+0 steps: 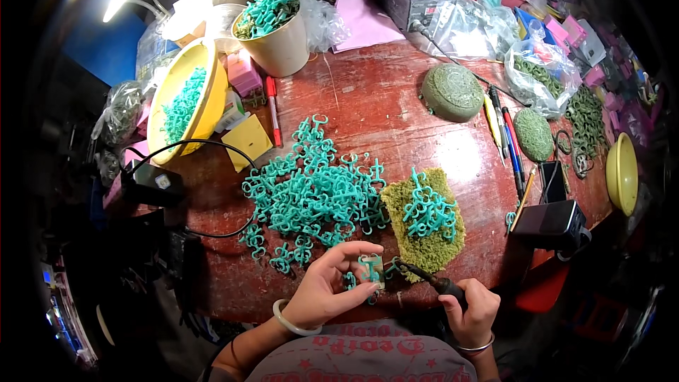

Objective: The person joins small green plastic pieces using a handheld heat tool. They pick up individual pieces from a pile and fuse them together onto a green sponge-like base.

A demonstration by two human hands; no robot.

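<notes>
My left hand (329, 281) pinches a small pale block (378, 266) between thumb and fingers. A teal hook-shaped piece (368, 269) shows against the block. Wrapped round the dark handle of a thin, metal-tipped hand tool (433, 281) is my right hand (471, 313). The tool's tip points left, close to the block; whether it touches anything there, I cannot tell. Just beyond my left hand lies a large heap of similar teal pieces (304, 191). Right of the heap, more teal pieces (429, 213) rest on a rough yellow-green mat (440, 249).
A yellow basin (213, 102) of teal bits and a white bucket (283, 49) stand at the far left. Pens (511, 134) lie beside a round green lump (454, 92). A black box-shaped device (548, 226) sits near the right edge. A black cable (212, 143) crosses the left side.
</notes>
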